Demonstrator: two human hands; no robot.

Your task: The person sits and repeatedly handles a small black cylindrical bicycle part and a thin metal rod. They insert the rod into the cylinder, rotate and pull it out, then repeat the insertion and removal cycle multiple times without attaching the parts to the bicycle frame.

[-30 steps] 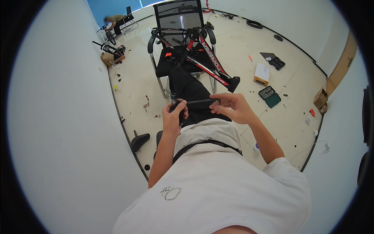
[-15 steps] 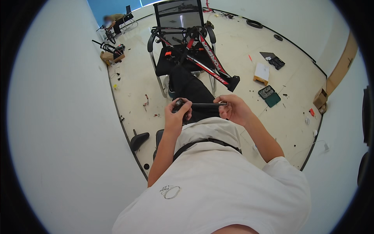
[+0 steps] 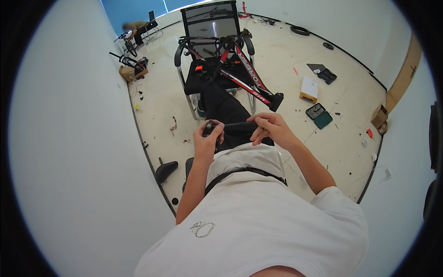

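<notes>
My left hand (image 3: 207, 143) is closed round a dark, knobbly part (image 3: 210, 125), with the thumb across it; the fingers hide most of its shape. A slim dark bar (image 3: 236, 123) runs rightward from that hand, above my lap. At the bar's right end my right hand (image 3: 273, 129) has thumb and index finger pinched, the other fingers partly curled below. Whether the bar and the knobbly part are joined is hidden. Beyond my hands a red, black and white bicycle frame (image 3: 247, 82) rests across a black mesh-backed chair (image 3: 212, 23).
To the right on the floor lie an open green case (image 3: 323, 119), a white and yellow box (image 3: 309, 89) and a black tool case (image 3: 326, 75). A bicycle saddle (image 3: 166, 171) lies by the left wall. Far off at left, a person (image 3: 137, 28) bends over a small bicycle.
My right hand has shifted slightly left along the bar, its fingers now covering the end that showed before. My left hand keeps its grip and has barely moved.
</notes>
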